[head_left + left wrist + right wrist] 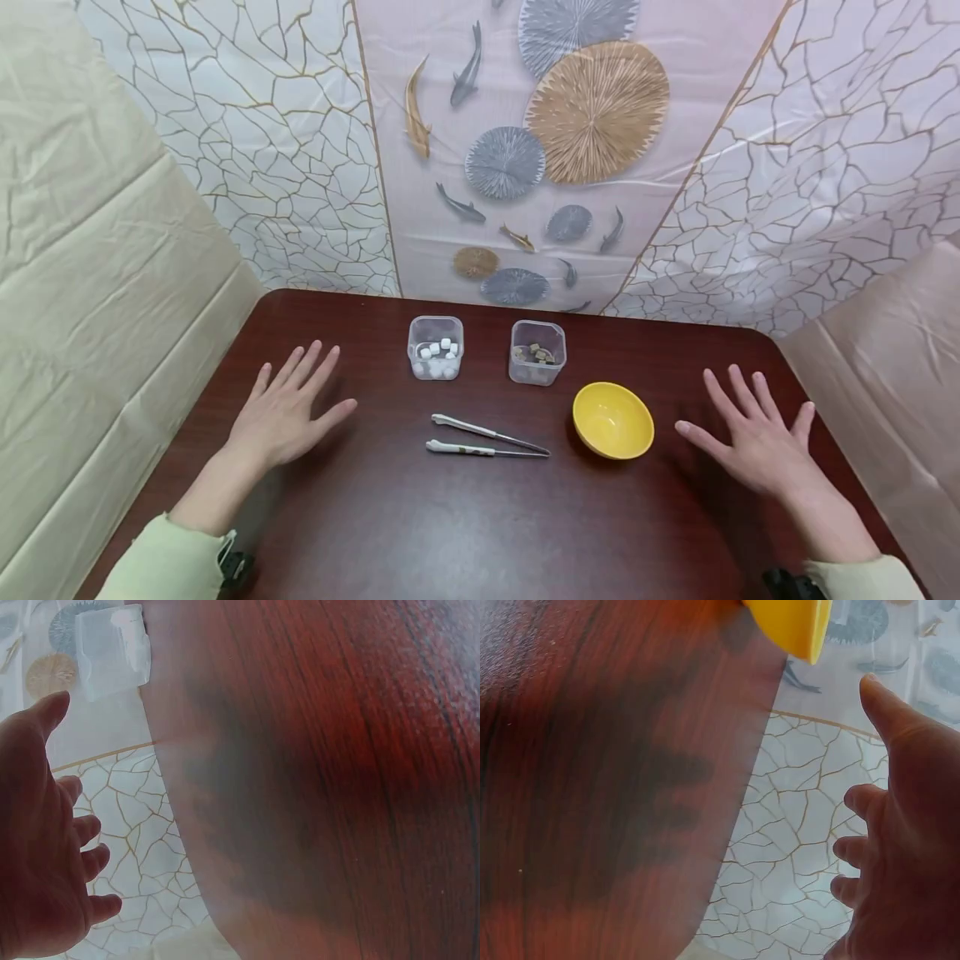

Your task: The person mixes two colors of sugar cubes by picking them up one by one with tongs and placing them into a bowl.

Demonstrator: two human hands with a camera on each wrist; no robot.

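My left hand (282,417) hovers over the left part of the table, fingers spread and holding nothing. On the right, my right hand (759,442) is likewise spread and bare, close to a yellow bowl (613,422). Between the hands lie tongs (487,437) with white handles and thin metal arms, their joined end pointing right. Behind them stands a clear plastic container (436,347) with several small white cubes. Beside it, a second clear container (537,352) has several small brown cubes in it. The right wrist view catches the bowl's edge (791,626) near the thumb.
The dark red-brown table (465,533) has rounded far corners. A patterned cloth (510,250) with fish and round leaves hangs along its far edge. Pale fabric walls (82,275) close in both sides.
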